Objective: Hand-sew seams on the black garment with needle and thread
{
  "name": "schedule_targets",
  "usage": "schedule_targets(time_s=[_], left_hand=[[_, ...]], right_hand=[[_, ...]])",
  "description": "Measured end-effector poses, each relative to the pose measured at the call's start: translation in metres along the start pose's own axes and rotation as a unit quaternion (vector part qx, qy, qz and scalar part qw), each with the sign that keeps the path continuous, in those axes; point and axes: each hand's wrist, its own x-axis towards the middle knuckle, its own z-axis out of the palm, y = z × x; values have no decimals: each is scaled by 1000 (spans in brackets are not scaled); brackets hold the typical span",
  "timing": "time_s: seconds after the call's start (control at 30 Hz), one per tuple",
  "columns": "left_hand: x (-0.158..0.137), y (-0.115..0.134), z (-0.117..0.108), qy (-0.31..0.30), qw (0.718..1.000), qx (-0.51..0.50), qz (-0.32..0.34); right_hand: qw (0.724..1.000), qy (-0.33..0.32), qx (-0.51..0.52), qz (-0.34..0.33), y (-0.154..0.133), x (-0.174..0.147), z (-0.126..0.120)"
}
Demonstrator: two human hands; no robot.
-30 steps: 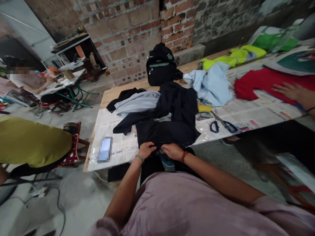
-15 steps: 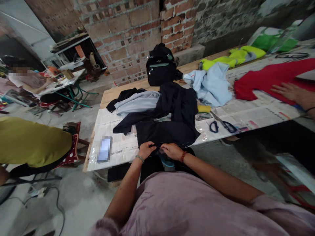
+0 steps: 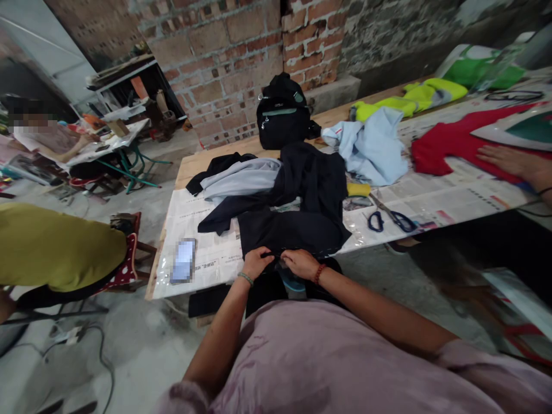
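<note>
A black garment (image 3: 293, 231) is spread along the front edge of the table, with small white stitches showing near its lower edge. My left hand (image 3: 257, 262) is closed on that edge, fingers bunched on the fabric. Close beside it on the right, my right hand (image 3: 302, 264) is pinched at the same edge. Whether a needle or thread sits between the right fingers is too small to see. More dark cloth (image 3: 313, 178) and a light grey piece (image 3: 244, 179) lie heaped behind.
Scissors (image 3: 390, 217) and a yellow object (image 3: 359, 190) lie to the right, a phone (image 3: 183, 260) to the left. Farther off are a black bag (image 3: 282, 118) and light blue cloth (image 3: 373, 146). A co-worker's hand (image 3: 504, 161) rests on red cloth (image 3: 440, 146) beside an iron (image 3: 513, 131).
At the far right, the iron has slid left over the red cloth and shows more fully. My hands stay at the black garment's edge with barely any shift.
</note>
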Motion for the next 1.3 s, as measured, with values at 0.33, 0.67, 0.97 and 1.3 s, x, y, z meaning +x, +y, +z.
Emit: schedule_targets(time_s=[0.33, 0.67, 0.97, 1.3], left_hand=[[-7, 7, 14, 123, 987, 48, 94], [-10, 10, 27, 130, 975, 80, 160], [-10, 1, 32, 186, 981, -18, 56], [-14, -1, 36, 170, 979, -34, 106]], right_hand=[[998, 36, -36, 25, -20, -1, 13], [994, 59, -52, 73, -23, 2, 22], [996, 66, 10, 67, -22, 3, 19], [995, 38, -39, 80, -24, 4, 10]])
